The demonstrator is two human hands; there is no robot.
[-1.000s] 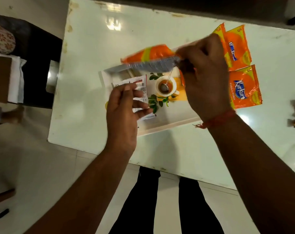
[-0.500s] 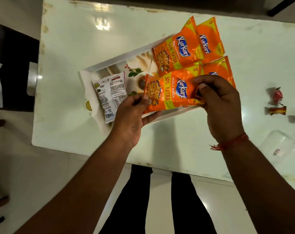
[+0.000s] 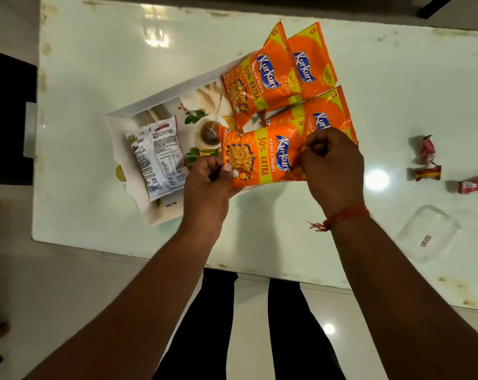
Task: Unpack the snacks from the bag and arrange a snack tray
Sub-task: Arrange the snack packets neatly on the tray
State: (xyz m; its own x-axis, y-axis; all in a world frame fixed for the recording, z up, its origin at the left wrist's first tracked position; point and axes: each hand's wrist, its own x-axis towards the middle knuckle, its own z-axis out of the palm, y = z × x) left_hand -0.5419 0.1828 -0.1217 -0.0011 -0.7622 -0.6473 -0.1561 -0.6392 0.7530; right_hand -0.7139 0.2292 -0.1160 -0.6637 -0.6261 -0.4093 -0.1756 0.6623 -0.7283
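Step in hand: placing a snack packet on the tray. The table (image 3: 100,86), a pale glossy slab with stained and chipped edges, carries everything in view. On it the tray (image 3: 122,117), white with a printed tea picture, sits askew, one corner toward the person.

Both hands hold one orange packet (image 3: 262,157) face up over the tray's near edge. The left hand (image 3: 207,182) is closed on the packet's left end, thumb on top. The right hand (image 3: 331,165) pinches the right end, fingers curled. Whether the packet already rests on the tray cannot be told.

Three more orange packets lie at the tray's far right: a front one (image 3: 257,89), one behind it (image 3: 311,69) and one (image 3: 325,116) partly under the held packet, all overlapping and hanging past the rim. A white packet (image 3: 158,157) lies back-up at the tray's left end.

Judgement: the next move calls for lowering the packet flat beside the others, then letting go with both hands. Overlap may make the pile slide.

Off the tray, to the right, lie three red sweets (image 3: 427,149) (image 3: 428,174) (image 3: 473,185) and a clear lid or container (image 3: 426,233); these probably remain to be arranged. No bag is in view.

Room: pale tiled floor (image 3: 40,297), dark furniture at left, the person's dark trousers below.
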